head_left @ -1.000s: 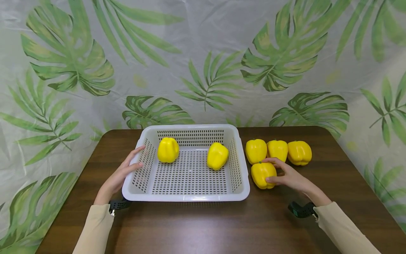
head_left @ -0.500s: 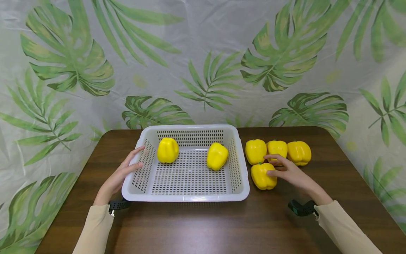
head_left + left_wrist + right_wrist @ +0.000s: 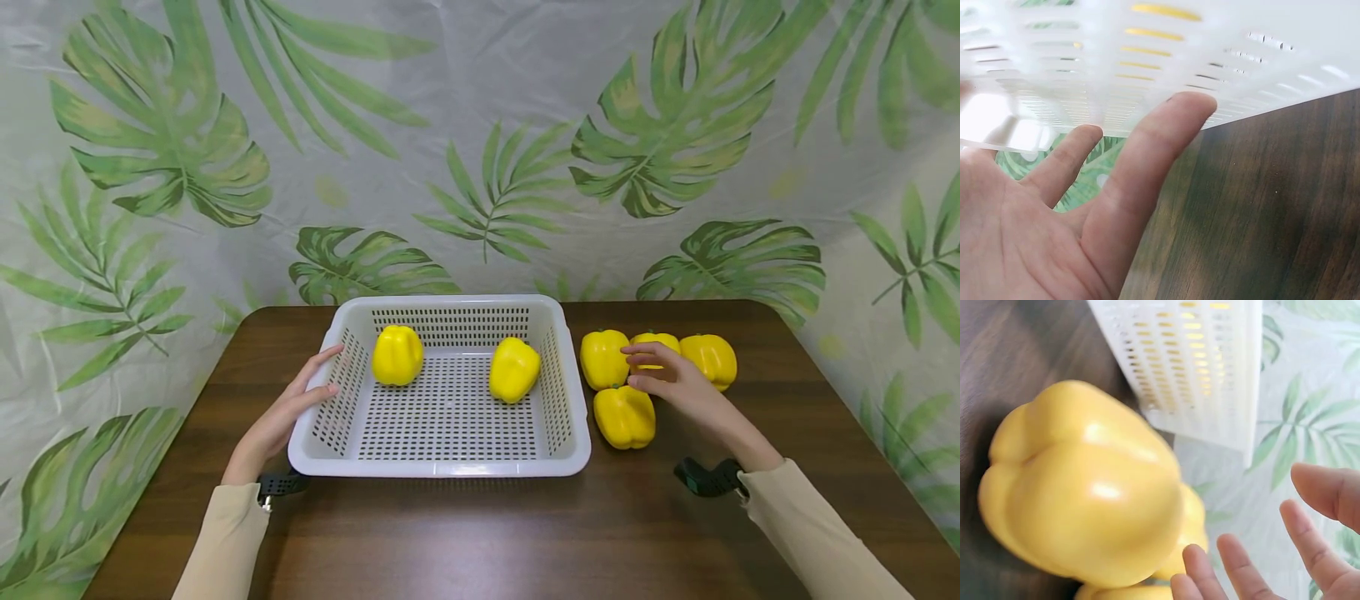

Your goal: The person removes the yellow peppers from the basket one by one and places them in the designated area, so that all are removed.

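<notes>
My left hand [image 3: 288,408] rests against the left side of a white perforated plastic basket [image 3: 442,468], thumb and fingers extended. Its palm and thumb show in the left wrist view beside the basket wall [image 3: 1241,69]. Two yellow bell peppers [image 3: 397,355] [image 3: 514,370] lie apart inside the basket. My right hand [image 3: 686,387] hovers over the pepper group right of the basket, fingers spread and holding nothing. Just left of it sits the front bell pepper [image 3: 624,417], large in the right wrist view [image 3: 1085,487]. The hand partly covers the back middle bell pepper [image 3: 656,339].
Two more yellow bell peppers [image 3: 604,360] [image 3: 708,360] stand in the back row at right. Everything rests on a dark brown wooden table [image 3: 480,542]. A leaf-patterned cloth [image 3: 510,100] hangs behind the table. Each wrist wears a black strap [image 3: 708,478].
My right hand has let go of the front bell pepper and moved up and away from it toward the back row. The left hand and basket have stayed put.
</notes>
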`<state>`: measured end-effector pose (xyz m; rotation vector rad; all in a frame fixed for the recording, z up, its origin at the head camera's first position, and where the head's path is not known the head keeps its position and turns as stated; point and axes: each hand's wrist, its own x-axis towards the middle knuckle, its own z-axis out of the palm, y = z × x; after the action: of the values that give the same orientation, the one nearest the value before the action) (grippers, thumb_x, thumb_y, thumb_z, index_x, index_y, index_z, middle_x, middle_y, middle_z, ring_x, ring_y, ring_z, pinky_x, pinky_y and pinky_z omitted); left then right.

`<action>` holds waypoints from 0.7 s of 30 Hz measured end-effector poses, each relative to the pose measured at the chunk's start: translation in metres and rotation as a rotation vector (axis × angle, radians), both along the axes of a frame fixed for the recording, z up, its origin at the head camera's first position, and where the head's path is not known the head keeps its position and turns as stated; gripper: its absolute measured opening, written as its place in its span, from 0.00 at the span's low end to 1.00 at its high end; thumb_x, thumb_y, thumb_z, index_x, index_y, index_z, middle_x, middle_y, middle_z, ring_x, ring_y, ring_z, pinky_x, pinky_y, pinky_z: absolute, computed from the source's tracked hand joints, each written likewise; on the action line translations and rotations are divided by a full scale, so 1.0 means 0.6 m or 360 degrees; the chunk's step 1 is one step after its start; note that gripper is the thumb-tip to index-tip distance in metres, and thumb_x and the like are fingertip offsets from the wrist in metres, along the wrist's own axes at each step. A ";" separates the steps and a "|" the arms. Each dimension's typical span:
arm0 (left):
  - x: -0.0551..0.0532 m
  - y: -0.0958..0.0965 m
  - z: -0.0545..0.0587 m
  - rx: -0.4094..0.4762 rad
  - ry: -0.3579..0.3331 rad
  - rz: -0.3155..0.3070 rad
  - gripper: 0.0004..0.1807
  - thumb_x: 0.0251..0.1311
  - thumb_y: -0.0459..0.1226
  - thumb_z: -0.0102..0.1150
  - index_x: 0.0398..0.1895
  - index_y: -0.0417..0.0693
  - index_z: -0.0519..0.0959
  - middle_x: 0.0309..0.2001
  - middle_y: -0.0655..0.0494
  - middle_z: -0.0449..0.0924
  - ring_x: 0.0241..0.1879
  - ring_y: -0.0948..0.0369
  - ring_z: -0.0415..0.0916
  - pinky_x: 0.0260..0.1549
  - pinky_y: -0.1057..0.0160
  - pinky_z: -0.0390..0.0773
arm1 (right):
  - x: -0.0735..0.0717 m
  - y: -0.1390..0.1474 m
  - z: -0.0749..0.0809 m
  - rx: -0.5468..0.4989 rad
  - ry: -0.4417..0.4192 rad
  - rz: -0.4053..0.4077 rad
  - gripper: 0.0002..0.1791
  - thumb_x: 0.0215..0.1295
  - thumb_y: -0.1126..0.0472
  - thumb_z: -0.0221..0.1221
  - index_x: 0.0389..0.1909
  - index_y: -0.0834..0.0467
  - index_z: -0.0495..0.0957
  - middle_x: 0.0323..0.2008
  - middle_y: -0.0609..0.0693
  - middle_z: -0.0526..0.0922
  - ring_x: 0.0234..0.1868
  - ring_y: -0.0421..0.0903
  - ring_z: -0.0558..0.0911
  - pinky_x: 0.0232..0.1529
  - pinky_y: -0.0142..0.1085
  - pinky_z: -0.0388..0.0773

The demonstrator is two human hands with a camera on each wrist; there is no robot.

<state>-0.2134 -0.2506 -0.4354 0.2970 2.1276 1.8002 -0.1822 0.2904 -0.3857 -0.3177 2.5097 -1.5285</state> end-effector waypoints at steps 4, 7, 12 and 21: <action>0.000 0.000 0.000 0.0002 -0.0002 0.0002 0.35 0.68 0.42 0.47 0.74 0.64 0.45 0.72 0.40 0.42 0.55 0.34 0.64 0.40 0.42 0.78 | -0.003 -0.016 0.017 -0.0042 0.0001 -0.0010 0.27 0.71 0.60 0.54 0.67 0.65 0.60 0.63 0.67 0.63 0.61 0.64 0.66 0.54 0.45 0.73; 0.000 0.000 0.001 0.0003 -0.0003 0.0001 0.35 0.69 0.42 0.47 0.74 0.64 0.45 0.72 0.40 0.42 0.55 0.34 0.64 0.40 0.42 0.77 | -0.006 -0.029 0.026 -0.0059 0.0032 0.0014 0.27 0.71 0.60 0.54 0.66 0.64 0.61 0.63 0.67 0.63 0.61 0.64 0.67 0.53 0.48 0.73; 0.001 0.000 0.001 0.0003 -0.0006 -0.0003 0.35 0.69 0.42 0.47 0.75 0.65 0.45 0.72 0.40 0.41 0.55 0.34 0.64 0.41 0.42 0.77 | -0.010 -0.053 0.036 -0.0105 0.0055 0.0075 0.26 0.71 0.58 0.54 0.66 0.62 0.62 0.64 0.66 0.64 0.60 0.64 0.68 0.53 0.58 0.70; 0.001 0.001 0.001 -0.0012 -0.0004 0.0012 0.35 0.68 0.43 0.47 0.74 0.65 0.45 0.72 0.40 0.42 0.55 0.34 0.64 0.40 0.42 0.78 | -0.024 -0.100 0.049 -0.0202 0.0003 0.0118 0.27 0.70 0.59 0.55 0.66 0.60 0.61 0.64 0.65 0.63 0.58 0.65 0.69 0.55 0.59 0.69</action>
<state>-0.2129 -0.2501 -0.4346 0.2847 2.1362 1.7951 -0.1963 0.2303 -0.3566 -0.4255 2.3788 -1.6621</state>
